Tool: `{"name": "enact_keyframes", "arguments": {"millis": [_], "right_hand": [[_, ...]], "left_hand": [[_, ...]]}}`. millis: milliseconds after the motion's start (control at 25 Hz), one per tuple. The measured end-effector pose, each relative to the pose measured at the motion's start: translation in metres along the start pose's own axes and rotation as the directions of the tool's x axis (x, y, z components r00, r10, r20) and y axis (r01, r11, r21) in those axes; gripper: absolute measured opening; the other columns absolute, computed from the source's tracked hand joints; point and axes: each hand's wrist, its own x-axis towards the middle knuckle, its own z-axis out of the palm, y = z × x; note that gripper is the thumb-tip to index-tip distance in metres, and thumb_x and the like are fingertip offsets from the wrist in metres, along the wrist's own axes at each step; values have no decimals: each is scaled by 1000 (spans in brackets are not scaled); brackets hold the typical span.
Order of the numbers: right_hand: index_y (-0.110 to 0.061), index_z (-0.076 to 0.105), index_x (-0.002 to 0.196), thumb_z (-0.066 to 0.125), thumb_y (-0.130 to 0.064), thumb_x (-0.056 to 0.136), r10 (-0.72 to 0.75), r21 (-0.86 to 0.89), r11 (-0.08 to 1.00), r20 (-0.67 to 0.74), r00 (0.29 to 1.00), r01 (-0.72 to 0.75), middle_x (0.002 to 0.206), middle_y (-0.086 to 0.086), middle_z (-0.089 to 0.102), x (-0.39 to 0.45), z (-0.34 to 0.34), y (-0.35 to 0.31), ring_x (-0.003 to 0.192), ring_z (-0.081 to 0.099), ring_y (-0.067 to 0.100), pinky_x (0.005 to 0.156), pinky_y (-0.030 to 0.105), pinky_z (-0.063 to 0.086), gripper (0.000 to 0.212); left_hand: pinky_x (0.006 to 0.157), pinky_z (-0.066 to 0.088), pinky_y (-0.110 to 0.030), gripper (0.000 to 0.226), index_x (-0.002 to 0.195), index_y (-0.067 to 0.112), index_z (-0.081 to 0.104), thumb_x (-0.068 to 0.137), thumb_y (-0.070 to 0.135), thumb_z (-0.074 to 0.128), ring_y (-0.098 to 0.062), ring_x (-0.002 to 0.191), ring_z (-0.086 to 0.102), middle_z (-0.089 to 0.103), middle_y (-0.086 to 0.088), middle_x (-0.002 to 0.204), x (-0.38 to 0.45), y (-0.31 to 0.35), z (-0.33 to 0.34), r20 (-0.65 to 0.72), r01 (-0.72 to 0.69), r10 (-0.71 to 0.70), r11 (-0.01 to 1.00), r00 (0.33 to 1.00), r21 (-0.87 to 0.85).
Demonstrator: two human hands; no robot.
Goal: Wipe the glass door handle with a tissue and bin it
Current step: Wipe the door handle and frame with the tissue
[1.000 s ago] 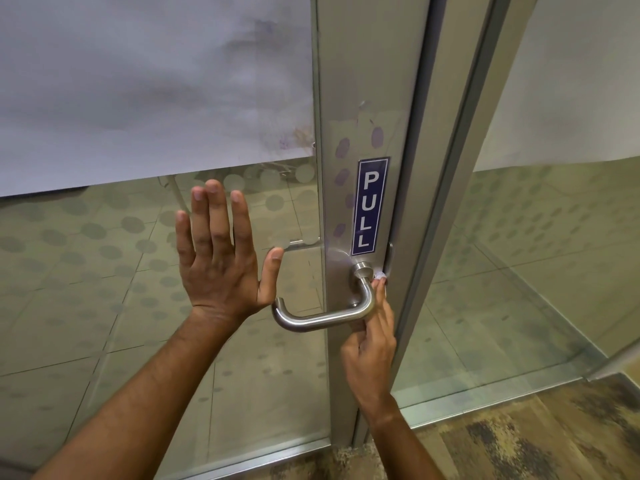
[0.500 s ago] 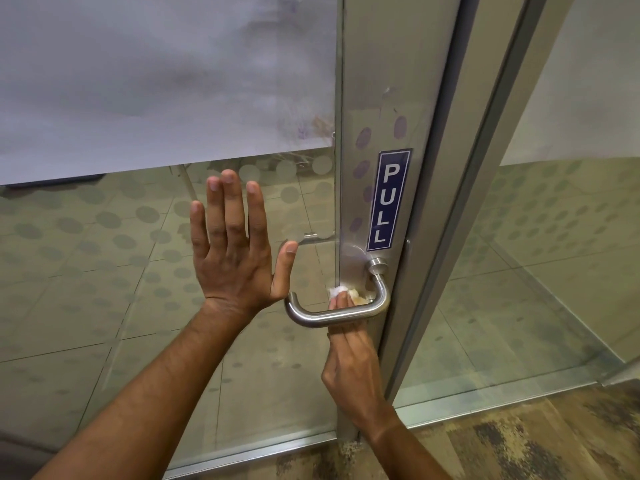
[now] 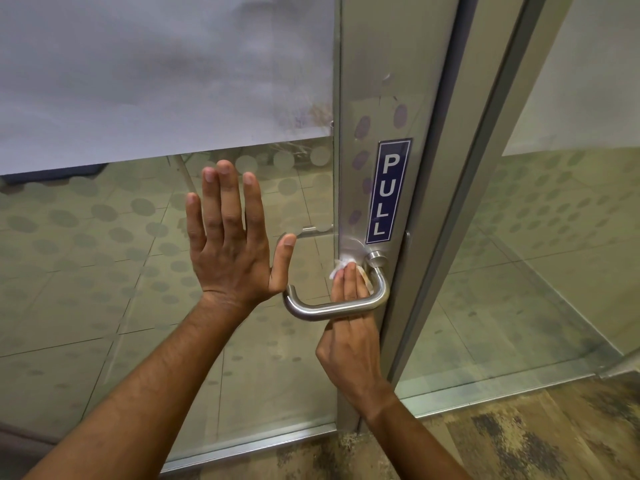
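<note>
A brushed steel lever handle (image 3: 332, 308) sticks out from the metal stile of the glass door (image 3: 104, 271). My right hand (image 3: 349, 341) reaches up behind the lever and presses a crumpled white tissue (image 3: 341, 266) against the stile plate, just left of the handle's round base. My left hand (image 3: 230, 244) lies flat on the glass with its fingers spread, its thumb just above the free end of the lever.
A blue PULL sign (image 3: 388, 192) is stuck above the handle. The door frame (image 3: 460, 202) runs down to the right, with another glass panel (image 3: 554, 271) beyond it. Frosted film covers the upper glass. Patterned carpet (image 3: 519, 438) lies underfoot. No bin is in view.
My right hand has moved from the right side of the handle's base to behind the lever, bringing the tissue up against the plate. The left hand stays flat on the glass.
</note>
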Motion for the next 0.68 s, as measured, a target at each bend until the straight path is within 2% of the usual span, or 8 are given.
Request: {"name": "enact_keyframes", "arguments": {"millis": [160,280,400,520,600,680], "right_hand": [[2,37,142,44,3,85,-83,-13,996,-73,994,83,146,15,42,-14,-3,6,138,40,34,121,36,19,57],[4,49,132,52,11,80,-137,-14,991,-137,981,137,135,18,55,-11,-5,11,129,51,35,118,40,28,53],[6,64,117,49,9,83,-156,-13,987,-234,960,157,121,17,66,-2,-10,13,118,61,32,106,43,45,38],[6,73,102,52,4,86,-123,18,991,-313,942,135,105,17,73,1,-16,14,103,70,29,93,41,55,26],[5,76,93,64,8,81,-55,60,995,-338,940,80,93,17,75,3,-18,15,90,73,29,82,37,59,17],[3,77,86,78,11,70,32,79,997,-334,942,-6,84,17,74,5,-19,14,77,72,28,73,30,59,18]], "left_hand": [[126,-6,-42,83,153,2,12,92,52,38,-22,154,-17,12,-23,155,0,1,-1,-3,7,-7,1000,1000,8],[126,-5,-42,83,154,2,12,93,52,37,-21,154,-17,12,-23,154,0,1,-1,-4,9,-9,1000,1000,7],[126,-5,-42,83,153,3,11,93,53,37,-21,154,-17,12,-23,154,0,1,-1,-5,12,-12,1000,1000,6],[126,-5,-42,83,154,3,12,92,52,37,-21,154,-16,12,-23,154,0,1,-1,-15,7,-7,1000,1000,3],[126,-5,-42,83,154,3,12,92,52,38,-21,154,-16,12,-23,154,1,2,-2,-14,9,-9,1000,1000,2],[126,-6,-41,83,153,2,12,92,52,38,-21,154,-17,13,-23,154,1,1,-2,-9,13,-13,1000,1000,3]]}}
